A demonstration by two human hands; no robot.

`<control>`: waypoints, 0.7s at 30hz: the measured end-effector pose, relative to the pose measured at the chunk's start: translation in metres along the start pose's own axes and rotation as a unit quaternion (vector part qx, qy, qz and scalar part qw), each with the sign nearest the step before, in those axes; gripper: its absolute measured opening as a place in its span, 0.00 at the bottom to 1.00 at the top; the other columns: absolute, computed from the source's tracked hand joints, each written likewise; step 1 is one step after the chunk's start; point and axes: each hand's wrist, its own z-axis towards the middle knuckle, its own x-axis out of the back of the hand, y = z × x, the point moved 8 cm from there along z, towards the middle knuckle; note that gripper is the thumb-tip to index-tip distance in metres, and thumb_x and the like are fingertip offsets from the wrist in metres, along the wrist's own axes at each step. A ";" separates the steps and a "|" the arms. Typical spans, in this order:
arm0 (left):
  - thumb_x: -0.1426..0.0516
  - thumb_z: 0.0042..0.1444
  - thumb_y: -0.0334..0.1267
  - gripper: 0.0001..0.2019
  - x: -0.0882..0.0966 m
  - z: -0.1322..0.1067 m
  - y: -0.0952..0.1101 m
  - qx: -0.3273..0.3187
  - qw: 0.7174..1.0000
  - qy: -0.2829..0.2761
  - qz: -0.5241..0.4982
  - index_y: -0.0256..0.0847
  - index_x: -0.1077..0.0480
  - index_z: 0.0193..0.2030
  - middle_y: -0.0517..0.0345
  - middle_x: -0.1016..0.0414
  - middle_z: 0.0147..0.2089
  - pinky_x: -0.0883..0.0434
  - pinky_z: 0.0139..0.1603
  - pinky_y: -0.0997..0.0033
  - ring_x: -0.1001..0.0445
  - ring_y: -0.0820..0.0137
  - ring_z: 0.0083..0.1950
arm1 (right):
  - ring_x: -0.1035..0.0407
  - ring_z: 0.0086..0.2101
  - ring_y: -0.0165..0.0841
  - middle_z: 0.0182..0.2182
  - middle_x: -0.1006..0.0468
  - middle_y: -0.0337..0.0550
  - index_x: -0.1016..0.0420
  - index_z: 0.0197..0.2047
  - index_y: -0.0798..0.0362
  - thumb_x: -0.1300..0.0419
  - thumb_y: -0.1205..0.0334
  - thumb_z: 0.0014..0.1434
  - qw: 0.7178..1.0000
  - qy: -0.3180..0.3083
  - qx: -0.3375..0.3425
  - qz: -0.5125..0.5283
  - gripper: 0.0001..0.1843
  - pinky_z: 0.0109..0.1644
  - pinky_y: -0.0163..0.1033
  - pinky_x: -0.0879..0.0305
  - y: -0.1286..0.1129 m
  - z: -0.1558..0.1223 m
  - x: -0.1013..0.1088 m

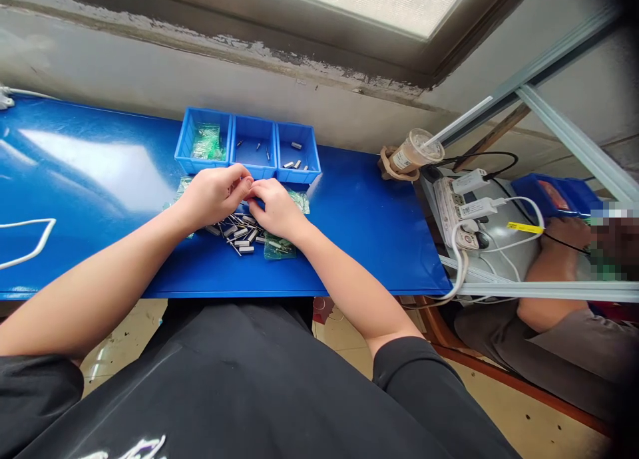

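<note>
My left hand (214, 194) and my right hand (276, 207) meet fingertip to fingertip over the blue table (359, 233), both pinched closed on something too small to make out. Just below them lies a loose pile of small metal cylinders with thin pins (239, 234), with green plastic bags (279, 247) beside it. Three blue bins stand right behind my hands: the left bin (204, 143) holds green bags, the middle bin (253, 148) a few pins, the right bin (298, 154) a few metal cylinders.
A plastic cup with a straw (414, 154) stands at the table's right end. Beyond it lies a power strip with white plugs and cables (462, 209). Another person's hand and arm (554, 253) are at the right. A white cable (30, 243) loops at the left.
</note>
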 end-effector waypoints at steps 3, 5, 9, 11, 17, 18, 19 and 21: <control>0.48 0.71 0.47 0.16 -0.001 0.000 0.000 0.004 1.000 -0.007 -0.003 0.41 0.24 0.42 0.52 0.18 0.35 0.29 0.38 0.67 0.22 0.64 0.34 | 0.25 0.59 0.47 0.58 0.16 0.57 0.18 0.52 0.58 0.44 0.71 0.71 0.998 -0.034 0.008 -0.042 0.13 0.70 0.56 0.33 -0.002 0.001 -0.007; 0.49 0.71 0.46 0.15 -0.001 0.000 0.001 0.003 1.000 -0.013 -0.004 0.42 0.24 0.42 0.52 0.18 0.35 0.29 0.38 0.66 0.22 0.63 0.34 | 0.26 0.57 0.47 0.57 0.17 0.58 0.19 0.54 0.59 0.44 0.70 0.72 0.997 -0.044 -0.002 -0.062 0.14 0.68 0.55 0.33 -0.002 0.001 -0.008; 0.48 0.70 0.46 0.15 -0.001 0.000 0.002 0.002 1.000 -0.019 -0.010 0.42 0.24 0.42 0.52 0.17 0.35 0.29 0.38 0.66 0.21 0.63 0.34 | 0.27 0.53 0.48 0.52 0.17 0.57 0.20 0.54 0.58 0.44 0.65 0.75 0.993 -0.056 -0.034 -0.094 0.13 0.63 0.53 0.33 -0.006 -0.001 -0.006; 0.48 0.70 0.45 0.14 0.000 0.001 0.003 -0.001 1.000 -0.017 -0.011 0.42 0.24 0.42 0.52 0.17 0.34 0.29 0.37 0.67 0.21 0.63 0.34 | 0.28 0.55 0.49 0.53 0.17 0.58 0.20 0.56 0.58 0.44 0.63 0.75 0.991 -0.057 -0.055 -0.107 0.14 0.62 0.54 0.35 -0.008 -0.003 -0.004; 0.48 0.70 0.46 0.14 -0.001 0.000 0.003 0.001 1.000 -0.022 -0.020 0.43 0.24 0.43 0.52 0.16 0.35 0.29 0.37 0.67 0.20 0.63 0.35 | 0.29 0.57 0.52 0.54 0.16 0.58 0.21 0.59 0.56 0.44 0.65 0.74 0.988 -0.061 -0.092 -0.107 0.15 0.60 0.54 0.40 -0.008 -0.006 0.000; 0.48 0.70 0.46 0.14 -0.001 0.000 0.002 0.001 1.000 -0.022 -0.021 0.42 0.24 0.43 0.51 0.16 0.36 0.29 0.37 0.67 0.19 0.63 0.35 | 0.29 0.57 0.51 0.54 0.15 0.57 0.21 0.58 0.56 0.45 0.66 0.73 0.989 -0.061 -0.093 -0.101 0.15 0.60 0.54 0.40 -0.009 -0.006 0.001; 0.48 0.71 0.46 0.14 -0.001 0.000 0.002 0.001 1.000 -0.021 -0.022 0.42 0.24 0.43 0.51 0.15 0.36 0.28 0.38 0.66 0.19 0.62 0.36 | 0.28 0.56 0.51 0.53 0.15 0.57 0.21 0.57 0.56 0.45 0.67 0.72 0.989 -0.058 -0.094 -0.095 0.15 0.60 0.54 0.40 -0.009 -0.006 0.002; 0.48 0.71 0.46 0.14 -0.001 0.000 0.001 0.001 1.000 -0.016 -0.021 0.42 0.24 0.44 0.50 0.15 0.38 0.28 0.38 0.66 0.18 0.62 0.36 | 0.27 0.55 0.50 0.51 0.14 0.55 0.21 0.55 0.56 0.43 0.69 0.69 0.992 -0.038 -0.096 -0.071 0.14 0.60 0.55 0.39 -0.008 -0.007 0.005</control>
